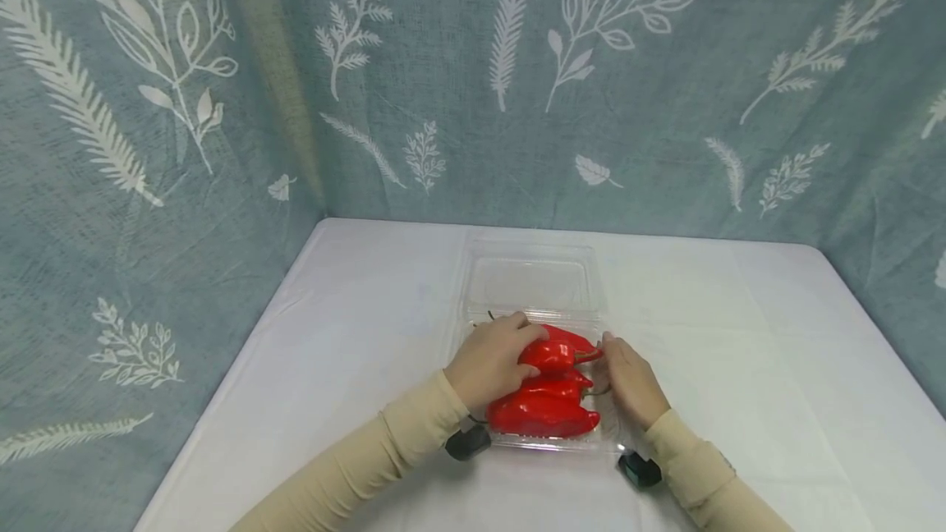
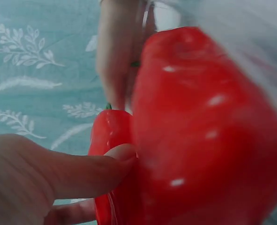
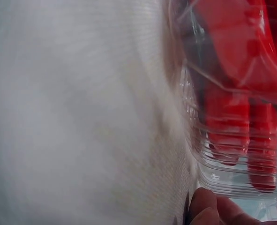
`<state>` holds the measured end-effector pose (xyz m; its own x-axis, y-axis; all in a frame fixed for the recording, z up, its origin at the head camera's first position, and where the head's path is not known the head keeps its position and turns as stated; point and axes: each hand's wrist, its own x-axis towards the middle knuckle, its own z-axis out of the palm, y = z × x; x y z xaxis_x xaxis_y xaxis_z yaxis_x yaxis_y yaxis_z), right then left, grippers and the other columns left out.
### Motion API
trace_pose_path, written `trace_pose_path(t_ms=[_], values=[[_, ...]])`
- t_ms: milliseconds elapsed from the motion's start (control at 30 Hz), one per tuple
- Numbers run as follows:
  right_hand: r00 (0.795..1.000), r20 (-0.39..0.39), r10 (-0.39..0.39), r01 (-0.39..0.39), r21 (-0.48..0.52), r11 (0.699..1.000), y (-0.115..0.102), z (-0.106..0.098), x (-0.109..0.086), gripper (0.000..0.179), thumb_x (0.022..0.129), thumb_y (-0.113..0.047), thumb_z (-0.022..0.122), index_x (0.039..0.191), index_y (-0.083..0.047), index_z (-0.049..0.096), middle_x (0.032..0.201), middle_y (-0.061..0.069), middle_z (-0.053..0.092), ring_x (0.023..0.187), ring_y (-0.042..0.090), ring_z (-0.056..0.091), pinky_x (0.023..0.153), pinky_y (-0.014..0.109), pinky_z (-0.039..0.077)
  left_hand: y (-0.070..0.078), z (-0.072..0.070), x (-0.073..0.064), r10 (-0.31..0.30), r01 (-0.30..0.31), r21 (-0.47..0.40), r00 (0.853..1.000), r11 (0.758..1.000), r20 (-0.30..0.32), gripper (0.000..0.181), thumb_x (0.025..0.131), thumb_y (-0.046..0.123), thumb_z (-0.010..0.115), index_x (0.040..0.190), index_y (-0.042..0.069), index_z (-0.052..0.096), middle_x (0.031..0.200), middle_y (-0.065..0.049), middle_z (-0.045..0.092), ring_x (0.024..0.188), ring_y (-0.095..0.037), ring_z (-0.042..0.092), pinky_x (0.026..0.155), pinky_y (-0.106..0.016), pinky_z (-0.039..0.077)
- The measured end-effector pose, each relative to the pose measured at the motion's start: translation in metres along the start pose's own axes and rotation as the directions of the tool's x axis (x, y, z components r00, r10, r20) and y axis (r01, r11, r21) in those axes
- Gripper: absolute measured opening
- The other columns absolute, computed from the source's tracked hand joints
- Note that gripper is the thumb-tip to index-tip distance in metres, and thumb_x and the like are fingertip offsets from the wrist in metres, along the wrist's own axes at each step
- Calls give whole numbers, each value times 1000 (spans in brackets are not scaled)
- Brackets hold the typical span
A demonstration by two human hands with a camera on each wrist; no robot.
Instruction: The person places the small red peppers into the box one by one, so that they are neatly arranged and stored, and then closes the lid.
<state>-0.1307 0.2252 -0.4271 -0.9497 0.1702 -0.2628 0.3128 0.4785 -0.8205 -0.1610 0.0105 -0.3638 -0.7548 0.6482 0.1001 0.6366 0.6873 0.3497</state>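
Note:
Several glossy red peppers lie side by side in a clear plastic clamshell container (image 1: 547, 445), its lid (image 1: 528, 282) folded back behind. My left hand (image 1: 491, 364) reaches over them from the left and grips a red pepper (image 1: 550, 356) between thumb and fingers. In the left wrist view, the thumb (image 2: 96, 173) presses on that pepper, beside a larger-looking one nearer the camera. Along the container's right side rests my right hand (image 1: 631, 376), fingers extended close to the pepper stems. Nearest the person lies another pepper (image 1: 543, 415). The right wrist view shows the ribbed container wall (image 3: 236, 161) beside the fingertips.
The container stands on a table with a white cloth (image 1: 739, 351). A blue-green curtain (image 1: 458, 105) with white leaf prints hangs behind and to the sides. Dark wrist-worn devices (image 1: 468, 442) sit under both wrists, close to the container's front corners.

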Motion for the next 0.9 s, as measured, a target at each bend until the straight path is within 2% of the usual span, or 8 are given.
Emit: trace_pose_path(t_ms=[200,367,500,667,800,900], values=[[1000,-3,-7,6,-36,999,-1,0,0,54,102,-51,21,104,-8,54,92,8,58,95,22,55,82,35,44,-2,8,-2,11,-11,-11,1000,1000,11,39,78,18,78,115,15,66,100,1,62,92,-14,58,80,-28,50],[1000,-15,-27,26,-53,998,1,0,0,54,102,-50,20,104,-9,55,90,7,58,94,21,54,81,32,42,-4,18,-2,15,-15,-6,999,1000,-40,39,78,22,79,114,16,67,102,2,62,96,-14,56,81,-29,50],[999,-20,-47,45,-75,996,1,0,0,54,102,-49,19,105,-9,56,89,7,58,92,21,54,81,33,43,-4,22,-3,-5,3,-36,998,999,-70,42,77,23,80,116,17,67,100,1,59,95,-13,52,79,-27,48],[998,-22,-59,57,-89,994,0,1,0,53,103,-47,20,105,-8,57,94,7,60,96,23,55,87,38,43,-4,23,-6,-27,22,-54,996,998,-87,43,77,23,80,118,18,67,99,1,56,95,-13,49,78,-28,46],[998,-21,-57,55,-87,995,0,1,0,55,103,-48,20,107,-7,57,99,10,61,100,26,55,93,43,42,-6,21,-8,-41,36,-61,996,997,-73,45,77,25,80,119,19,65,102,0,55,97,-14,49,80,-31,46],[999,-10,-50,48,-99,994,1,0,0,57,103,-48,19,108,-6,57,102,11,61,101,26,56,93,44,43,-8,14,-10,-49,45,-74,997,996,-52,47,77,27,80,120,20,63,105,0,55,99,-15,49,81,-32,47]])
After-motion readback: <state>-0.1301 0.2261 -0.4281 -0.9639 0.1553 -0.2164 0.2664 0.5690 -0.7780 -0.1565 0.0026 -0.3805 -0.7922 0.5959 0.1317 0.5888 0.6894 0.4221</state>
